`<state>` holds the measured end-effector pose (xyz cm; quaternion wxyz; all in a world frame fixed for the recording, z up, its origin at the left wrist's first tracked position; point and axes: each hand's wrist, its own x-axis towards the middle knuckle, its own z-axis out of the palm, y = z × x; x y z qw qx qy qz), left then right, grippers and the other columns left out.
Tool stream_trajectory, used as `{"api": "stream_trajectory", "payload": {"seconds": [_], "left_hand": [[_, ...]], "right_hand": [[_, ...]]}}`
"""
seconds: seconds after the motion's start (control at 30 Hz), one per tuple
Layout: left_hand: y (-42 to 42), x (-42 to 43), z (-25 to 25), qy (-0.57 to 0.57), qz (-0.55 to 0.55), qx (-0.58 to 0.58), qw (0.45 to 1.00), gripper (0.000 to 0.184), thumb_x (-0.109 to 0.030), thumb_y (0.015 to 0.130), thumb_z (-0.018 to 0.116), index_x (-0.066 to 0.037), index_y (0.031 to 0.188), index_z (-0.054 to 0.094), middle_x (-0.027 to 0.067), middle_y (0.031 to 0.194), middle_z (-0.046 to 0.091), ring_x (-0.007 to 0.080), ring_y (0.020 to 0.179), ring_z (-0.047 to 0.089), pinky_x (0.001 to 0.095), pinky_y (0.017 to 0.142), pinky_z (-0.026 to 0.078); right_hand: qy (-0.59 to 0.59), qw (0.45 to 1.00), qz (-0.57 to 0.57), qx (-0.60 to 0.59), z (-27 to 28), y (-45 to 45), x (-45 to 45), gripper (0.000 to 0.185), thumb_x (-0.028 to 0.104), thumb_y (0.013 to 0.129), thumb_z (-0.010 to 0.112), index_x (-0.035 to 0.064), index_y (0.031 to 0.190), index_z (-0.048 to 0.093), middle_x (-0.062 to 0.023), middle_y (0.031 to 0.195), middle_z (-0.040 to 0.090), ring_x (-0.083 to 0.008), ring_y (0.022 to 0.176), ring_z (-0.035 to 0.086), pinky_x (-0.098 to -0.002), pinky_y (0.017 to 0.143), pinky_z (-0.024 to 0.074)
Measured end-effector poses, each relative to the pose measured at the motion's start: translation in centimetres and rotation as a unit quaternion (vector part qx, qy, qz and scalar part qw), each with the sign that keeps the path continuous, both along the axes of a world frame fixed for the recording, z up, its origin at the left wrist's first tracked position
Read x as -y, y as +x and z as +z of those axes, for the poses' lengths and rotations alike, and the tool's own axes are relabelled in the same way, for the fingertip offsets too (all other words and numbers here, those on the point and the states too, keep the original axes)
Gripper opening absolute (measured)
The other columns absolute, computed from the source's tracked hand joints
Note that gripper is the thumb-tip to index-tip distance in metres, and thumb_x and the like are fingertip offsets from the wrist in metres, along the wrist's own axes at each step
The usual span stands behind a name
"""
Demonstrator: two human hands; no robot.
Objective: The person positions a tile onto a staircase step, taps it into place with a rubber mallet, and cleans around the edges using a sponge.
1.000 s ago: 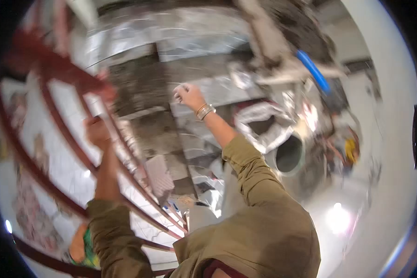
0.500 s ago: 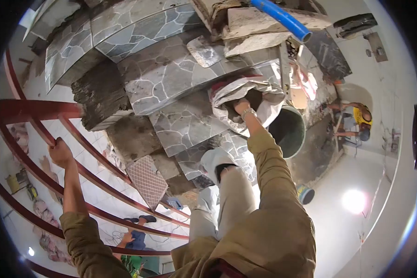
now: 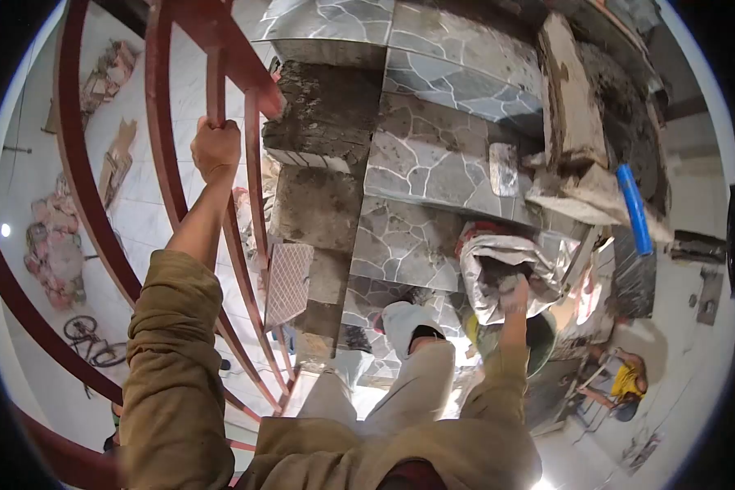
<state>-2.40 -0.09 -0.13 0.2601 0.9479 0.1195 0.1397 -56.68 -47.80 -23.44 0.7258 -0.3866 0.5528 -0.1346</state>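
the white sack (image 3: 470,275) sits by the stone-patterned steps (image 3: 416,155), ahead and to the right of the person's legs (image 3: 412,371). its mouth gapes upward, the rim turned out in thick, crumpled folds that make a rough, lopsided ring. the cloth is off-white, creased all round and smudged with grey, and catches a brighter sheen along its right side; a patch of dark red shows at its upper left. the inside is dark, with a grey-brown content (image 3: 496,271) that is too shadowed to name.

the right hand (image 3: 512,294) is at the near side of the sack's mouth, its fingers reaching in over the folds. they look pale and a little blurred, and i cannot tell whether they are closed on anything. a round, dark green bucket (image 3: 542,339) stands just beside the sack, partly hidden behind the right forearm.

the left hand (image 3: 217,147) is well apart from the sack, wrapped firmly around a red bar (image 3: 216,86) of the railing, fingers curled right about it. the bar is smooth and painted, and it meets a thicker red rail (image 3: 229,51) above the fist.
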Motion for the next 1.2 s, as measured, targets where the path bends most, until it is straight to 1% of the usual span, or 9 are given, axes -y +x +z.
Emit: {"api": "stream_trajectory", "payload": {"seconds": [0.03,0.1,0.23,0.4,0.47,0.67,0.9,1.13,1.2], "left_hand": [[0.1,0.1,0.1,-0.002,0.009,-0.010,1.000,0.027,-0.028,0.080,0.060,-0.011,0.099,0.066,0.0233,0.091,0.070,0.0443,0.093,0.066,0.0500,0.086,0.051],[0.0,0.2,0.8,0.009,0.014,-0.033,0.999,0.024,-0.028,0.080,0.060,-0.010,0.095,0.063,0.0216,0.087,0.070,0.0438,0.089,0.066,0.0503,0.083,0.051],[-0.1,0.2,1.0,-0.012,0.013,-0.043,0.999,0.023,-0.028,0.080,0.062,-0.009,0.092,0.060,0.0222,0.087,0.069,0.0440,0.088,0.066,0.0509,0.079,0.051],[0.2,-0.2,0.5,-0.027,-0.011,-0.026,0.999,0.023,-0.027,0.079,0.062,-0.006,0.089,0.058,0.0237,0.082,0.068,0.0456,0.084,0.065,0.0518,0.078,0.050],[0.1,-0.1,1.0,-0.034,-0.012,-0.025,0.999,0.022,-0.025,0.078,0.061,-0.006,0.087,0.057,0.0238,0.080,0.067,0.0449,0.082,0.066,0.0518,0.076,0.050],[0.2,-0.3,0.9,-0.055,-0.028,-0.018,0.998,0.019,-0.023,0.079,0.061,-0.005,0.084,0.056,0.0215,0.075,0.066,0.0428,0.078,0.065,0.0500,0.069,0.050],[0.1,0.0,1.7,-0.073,-0.021,-0.042,0.996,0.021,-0.023,0.079,0.062,-0.005,0.089,0.056,0.0199,0.079,0.067,0.0410,0.078,0.066,0.0489,0.070,0.050],[0.2,-0.1,1.2,-0.048,-0.016,-0.063,0.997,0.025,-0.025,0.079,0.062,-0.004,0.092,0.056,0.0201,0.080,0.067,0.0416,0.081,0.067,0.0505,0.073,0.051],[0.0,0.1,1.7,-0.054,-0.012,-0.073,0.996,0.025,-0.024,0.079,0.061,-0.004,0.093,0.056,0.0202,0.080,0.067,0.0418,0.081,0.066,0.0507,0.072,0.050]], "right_hand": [[0.106,0.982,-0.007,0.156,0.6,-2.0,0.4,0.028,0.029,0.096,0.050,0.0154,0.073,0.058,0.0000,0.064,0.053,-0.0128,0.051,0.046,-0.0288,0.042,0.0356],[0.133,0.986,-0.086,0.057,7.9,1.7,-2.6,0.029,0.028,0.095,0.053,0.0205,0.068,0.049,0.0054,0.063,0.048,-0.0084,0.048,0.039,-0.0230,0.040,0.0277],[0.130,0.986,0.044,-0.090,13.4,14.7,-10.8,0.028,0.038,0.092,0.063,0.0099,0.095,0.062,-0.0011,0.079,0.061,-0.0114,0.065,0.055,-0.0239,0.052,0.0422],[0.200,0.825,0.508,0.147,17.1,36.6,-22.3,0.013,0.016,0.093,0.061,0.0053,0.091,0.067,0.0009,0.070,0.061,-0.0070,0.061,0.053,-0.0233,0.052,0.0433],[0.148,0.832,0.495,0.201,13.0,43.7,-25.6,0.011,0.013,0.092,0.061,0.0040,0.090,0.066,-0.0011,0.070,0.060,-0.0118,0.061,0.054,-0.0290,0.054,0.0459],[-0.016,0.990,-0.045,0.132,6.1,47.8,-26.5,0.021,0.009,0.090,0.057,-0.0033,0.106,0.062,-0.0092,0.080,0.061,-0.0251,0.069,0.060,-0.0345,0.061,0.0570],[0.139,0.929,0.318,0.128,9.1,51.7,-27.5,0.015,0.016,0.090,0.065,0.0011,0.092,0.064,-0.0111,0.077,0.064,-0.0254,0.064,0.064,-0.0344,0.048,0.0488],[0.020,0.974,0.179,0.135,-1.4,54.6,-21.9,0.014,0.005,0.089,0.057,0.0029,0.081,0.069,-0.0102,0.072,0.064,-0.0244,0.069,0.066,-0.0381,0.055,0.0508],[0.118,0.956,0.246,0.108,7.1,51.7,-26.4,0.015,0.008,0.090,0.057,0.0016,0.085,0.070,-0.0109,0.075,0.065,-0.0245,0.070,0.066,-0.0364,0.056,0.0505]]}}
